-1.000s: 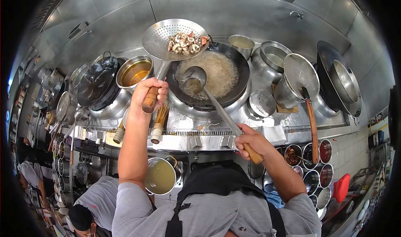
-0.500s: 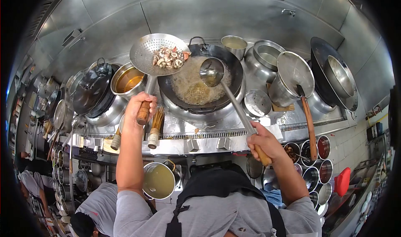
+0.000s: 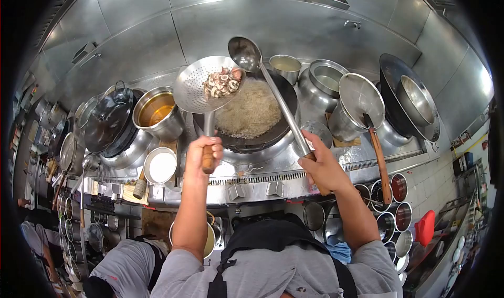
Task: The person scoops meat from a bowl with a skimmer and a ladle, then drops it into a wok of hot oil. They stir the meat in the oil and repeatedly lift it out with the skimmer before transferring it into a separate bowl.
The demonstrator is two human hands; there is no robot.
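My left hand (image 3: 202, 155) is wrapped round the wooden handle of a perforated strainer (image 3: 190, 92). Curled pale and reddish pieces of food (image 3: 222, 83), squid-like in look, lie on the right side of its bowl. The strainer overlaps the left part of a dark wok (image 3: 291, 96) full of bubbling, foamy liquid (image 3: 251, 112). In my right hand (image 3: 324, 166) is a long-handled metal ladle (image 3: 244, 54), gripped near its wooden end. Its bowl is raised beyond the wok, right by the strainer's upper right rim.
Left of the wok stand a pot of orange-brown liquid (image 3: 157, 112) and a bowl of white contents (image 3: 160, 166). To the right, a mesh strainer (image 3: 361, 96) rests on a metal pot. Several seasoning pots (image 3: 399, 188) line the lower right. Another person (image 3: 128, 266) bends at lower left.
The ladle has risen from over the wok's liquid, up and left to the strainer's rim. The strainer has shifted right and slightly down with its pieces. Foam covers more of the liquid.
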